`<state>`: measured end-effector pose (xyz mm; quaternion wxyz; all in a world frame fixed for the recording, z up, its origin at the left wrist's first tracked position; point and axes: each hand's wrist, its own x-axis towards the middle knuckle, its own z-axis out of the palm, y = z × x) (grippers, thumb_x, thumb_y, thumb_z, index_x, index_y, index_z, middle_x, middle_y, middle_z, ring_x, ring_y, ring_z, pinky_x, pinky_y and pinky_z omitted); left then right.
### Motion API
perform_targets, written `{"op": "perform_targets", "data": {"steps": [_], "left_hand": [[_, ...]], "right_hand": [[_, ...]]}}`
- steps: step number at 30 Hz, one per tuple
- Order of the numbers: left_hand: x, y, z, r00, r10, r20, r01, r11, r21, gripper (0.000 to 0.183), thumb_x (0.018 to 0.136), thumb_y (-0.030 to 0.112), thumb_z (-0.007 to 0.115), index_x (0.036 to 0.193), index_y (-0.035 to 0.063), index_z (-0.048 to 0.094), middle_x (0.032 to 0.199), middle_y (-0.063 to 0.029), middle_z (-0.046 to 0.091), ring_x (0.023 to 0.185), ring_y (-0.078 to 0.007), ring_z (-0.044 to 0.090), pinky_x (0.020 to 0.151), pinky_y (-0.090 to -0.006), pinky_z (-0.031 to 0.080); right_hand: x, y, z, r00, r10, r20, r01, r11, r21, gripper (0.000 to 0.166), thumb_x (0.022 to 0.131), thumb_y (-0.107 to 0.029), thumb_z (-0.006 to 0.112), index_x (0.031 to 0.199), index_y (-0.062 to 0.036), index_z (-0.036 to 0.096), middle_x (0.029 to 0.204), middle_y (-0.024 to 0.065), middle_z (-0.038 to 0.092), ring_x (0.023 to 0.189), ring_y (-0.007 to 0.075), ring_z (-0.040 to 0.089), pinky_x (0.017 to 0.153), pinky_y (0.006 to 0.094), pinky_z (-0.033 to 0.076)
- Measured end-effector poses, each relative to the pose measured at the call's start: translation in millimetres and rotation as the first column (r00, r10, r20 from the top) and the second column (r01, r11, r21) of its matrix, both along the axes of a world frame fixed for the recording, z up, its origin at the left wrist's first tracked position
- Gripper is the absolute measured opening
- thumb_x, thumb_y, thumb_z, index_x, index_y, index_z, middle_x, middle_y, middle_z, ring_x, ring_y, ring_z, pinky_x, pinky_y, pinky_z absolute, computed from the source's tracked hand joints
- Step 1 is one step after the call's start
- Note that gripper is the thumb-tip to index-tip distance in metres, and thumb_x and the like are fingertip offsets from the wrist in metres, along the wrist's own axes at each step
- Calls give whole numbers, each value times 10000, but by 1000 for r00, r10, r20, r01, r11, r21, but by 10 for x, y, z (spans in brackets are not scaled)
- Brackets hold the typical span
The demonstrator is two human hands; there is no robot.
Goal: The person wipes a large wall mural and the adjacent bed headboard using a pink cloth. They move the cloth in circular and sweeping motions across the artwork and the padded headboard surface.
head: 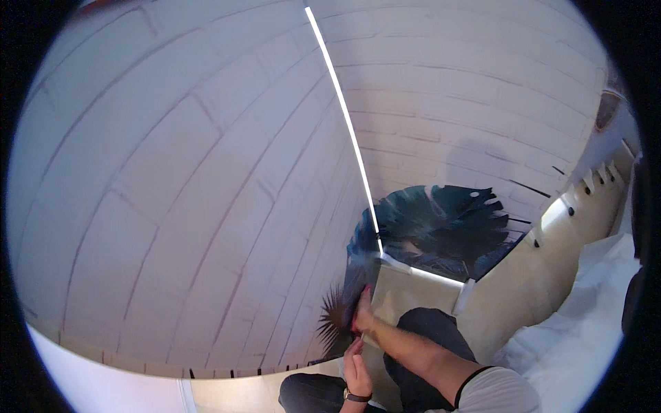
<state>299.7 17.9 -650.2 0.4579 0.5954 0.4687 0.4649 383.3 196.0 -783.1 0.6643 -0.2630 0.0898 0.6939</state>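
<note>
In the head view, my right hand (364, 316) is against the lower part of the left brick-patterned wall (222, 206), close to the corner. It grips a small red object (354, 325), mostly hidden by the hand, so its kind cannot be told. Just below, my left hand (357, 370), with a dark-strapped watch (357, 396) on the wrist, is raised with fingers extended and nothing visible in it. Beside my hands the wall bears a printed dark spiky leaf (333, 321). A large dark green leaf print (444, 219) spans the corner above.
A bright white strip (343, 108) runs down the corner. A pale ledge (436, 276) crosses its foot. My dark-clad knees (431, 330) are bent close to the wall. White crumpled sheeting (563, 310) lies to the right. Several small dark pieces (570, 210) line the right wall's base.
</note>
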Motion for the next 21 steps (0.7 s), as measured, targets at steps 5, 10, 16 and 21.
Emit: {"op": "perform_targets", "data": {"steps": [5, 10, 16, 21], "left_hand": [[-27, 69, 282, 983, 27, -181, -36, 998, -46, 435, 1053, 285, 341, 1251, -66, 507, 1202, -180, 579, 1082, -252, 577, 965, -368, 438], [55, 189, 1696, 975, -76, -208, 66, 996, -56, 352, 1026, 252, 442, 1165, -38, 586, 1052, -153, 647, 978, -230, 632, 869, -345, 483], [444, 364, 2926, 920, -282, -272, 264, 959, -102, 352, 1034, 308, 427, 1174, 27, 586, 1061, -177, 632, 1000, -312, 596, 897, -390, 457], [780, 167, 4176, 891, -381, -247, 358, 924, -133, 309, 1009, 228, 493, 1155, -22, 601, 986, -136, 674, 913, -214, 664, 812, -324, 507]], "right_hand": [[-209, -311, -285, 911, 195, 363, 13, 867, -498, 454, 979, -446, 442, 1158, -60, 601, 1126, 99, 615, 1018, 291, 584, 885, 441, 467], [93, -415, 1227, 995, 99, 8, -83, 876, -475, 246, 963, -221, 523, 1049, -29, 651, 1000, 111, 679, 844, 262, 646, 801, 383, 536], [1375, -303, 4305, 881, -407, 243, 407, 912, 51, 197, 937, -96, 571, 1087, 4, 652, 1010, 75, 677, 884, 200, 641, 853, 319, 511], [2004, -968, 7360, -213, -678, 703, 419, 587, 693, 281, 920, 9, 537, 1184, 16, 630, 1141, 158, 643, 998, 262, 622, 885, 355, 481]]}}
